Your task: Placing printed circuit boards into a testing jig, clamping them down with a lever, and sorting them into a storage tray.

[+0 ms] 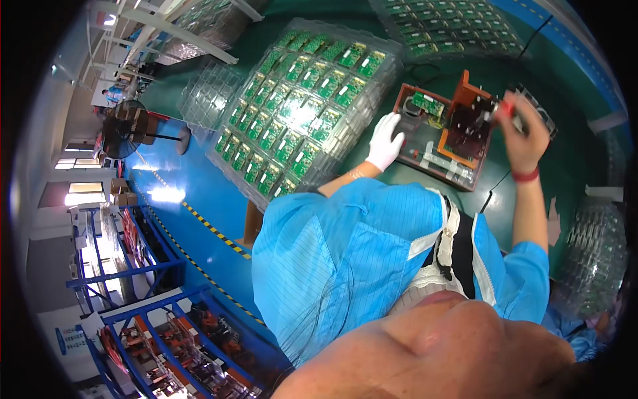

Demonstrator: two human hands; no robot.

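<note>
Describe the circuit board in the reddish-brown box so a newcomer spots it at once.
Find the big stack of clear trays full of green boards, then look right, to the reddish-brown box by the white-gloved left hand. The circuit board sits in the box's far left part, apart from its lookalikes in tray rows.

The glossy blue floor (214, 194) is crossed by yellow-and-black tape (216, 230) and marked by reflected light (166, 194). Blue racks (126, 273) are ranged at the left, bright windows (84, 199) are set in the wall (50, 229), and a dark fan (121, 130) is stood on the floor.
</note>
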